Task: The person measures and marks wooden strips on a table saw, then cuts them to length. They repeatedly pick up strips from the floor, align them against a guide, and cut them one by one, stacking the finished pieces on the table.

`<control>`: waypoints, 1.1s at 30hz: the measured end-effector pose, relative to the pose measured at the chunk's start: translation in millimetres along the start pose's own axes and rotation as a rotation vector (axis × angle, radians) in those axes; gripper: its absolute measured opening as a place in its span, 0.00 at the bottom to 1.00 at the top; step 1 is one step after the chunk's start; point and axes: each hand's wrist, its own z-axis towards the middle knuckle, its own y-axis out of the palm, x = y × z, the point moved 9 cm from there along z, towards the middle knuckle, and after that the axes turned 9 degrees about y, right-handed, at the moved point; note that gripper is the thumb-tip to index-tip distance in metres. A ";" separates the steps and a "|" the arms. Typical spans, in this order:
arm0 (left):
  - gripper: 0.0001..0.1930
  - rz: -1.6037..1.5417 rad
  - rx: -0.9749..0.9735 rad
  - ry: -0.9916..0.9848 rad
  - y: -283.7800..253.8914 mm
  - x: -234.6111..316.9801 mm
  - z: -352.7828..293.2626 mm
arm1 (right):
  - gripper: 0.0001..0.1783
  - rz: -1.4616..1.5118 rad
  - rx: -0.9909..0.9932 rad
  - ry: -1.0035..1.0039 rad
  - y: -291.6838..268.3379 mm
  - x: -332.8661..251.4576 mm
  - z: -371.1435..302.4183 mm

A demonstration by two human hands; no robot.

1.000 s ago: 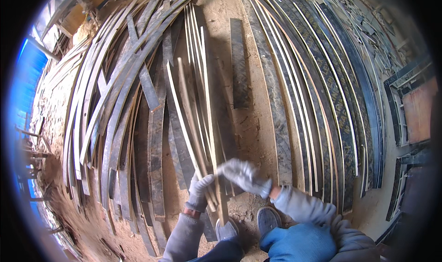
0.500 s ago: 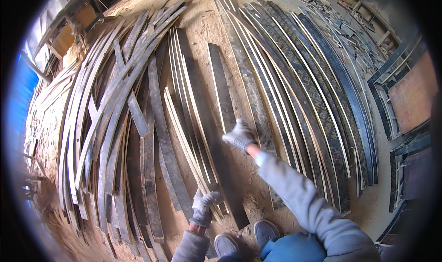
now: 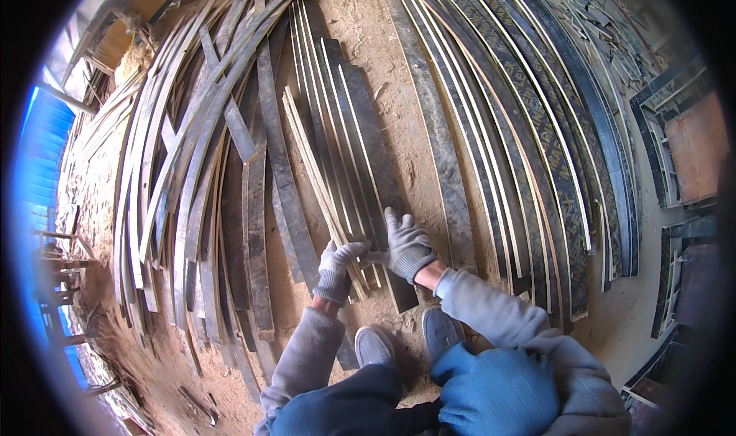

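Both my hands wear pale knitted gloves. At the near end of the middle stack, my left hand [image 3: 337,269] is closed around a few thin pale-edged wooden strips [image 3: 310,164]. Just to its right, my right hand [image 3: 406,246] lies over a dark-faced board strip [image 3: 373,133], fingers stretched out and thumb pointing towards the left hand. This dark strip lies lengthwise along the right side of the stack, its far end short of the others. Other dark strips with pale edges [image 3: 326,106] run between the two hands. The undersides of both hands are hidden.
A large, partly crossed pile of long strips [image 3: 195,141] lies on the left. To the right, long dark boards [image 3: 529,152] lie side by side on the dusty floor [image 3: 356,22]. Framed panels [image 3: 694,149] stand at far right. My shoes [image 3: 374,346] are close to the stack's near end.
The short dark strip, earlier apart on the right under my right hand, now lies against the stack. My right hand has come nearer and leftward, beside my left hand. The view has shifted.
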 end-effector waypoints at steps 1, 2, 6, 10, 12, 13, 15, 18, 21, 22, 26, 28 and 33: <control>0.23 -0.009 -0.006 0.018 -3.2 2.4 -1.8 | 0.74 -0.033 -0.033 0.080 1.9 3.5 -2.1; 0.23 -0.029 -0.020 0.029 -6.5 4.6 -4.6 | 0.75 -0.024 -0.121 0.127 8.6 6.4 -4.7; 0.20 -0.045 0.017 0.051 -26.4 7.5 -22.5 | 0.67 -0.040 -0.269 0.170 22.2 19.6 -4.7; 0.20 0.027 0.019 0.061 -21.9 11.3 -33.2 | 0.59 0.252 -0.289 0.303 19.3 48.9 11.0; 0.22 0.112 0.016 0.097 -8.9 18.1 -32.0 | 0.55 0.410 -0.229 0.330 7.2 66.8 6.6; 0.22 0.117 0.018 0.090 0.3 19.1 -28.8 | 0.49 0.527 -0.104 0.258 -5.1 64.5 -2.0; 0.27 0.090 -0.046 0.145 28.6 21.4 -25.0 | 0.51 1.129 -0.288 0.147 -4.4 61.5 -32.2; 0.30 0.178 -0.132 0.023 61.1 1.9 -25.9 | 0.50 0.926 -0.060 -0.072 -31.1 53.8 -79.2; 0.32 -0.120 -0.279 -0.034 96.4 -21.8 -36.8 | 0.43 0.880 -0.052 -0.253 -41.4 43.9 -107.3; 0.30 -0.050 -0.169 -0.162 87.2 -37.6 -37.0 | 0.41 0.889 -0.038 -0.302 -45.8 43.2 -113.8; 0.19 0.015 -0.289 -0.129 90.3 -39.4 -46.2 | 0.36 1.031 -0.172 -0.259 -45.8 52.5 -106.9; 0.20 -0.089 -0.308 -0.175 86.9 -32.1 -52.9 | 0.35 0.806 -0.103 -0.039 -45.5 80.3 -89.6; 0.30 -0.310 -0.305 -0.262 79.8 -6.8 -68.5 | 0.71 -0.036 0.130 0.775 -87.0 269.1 -49.7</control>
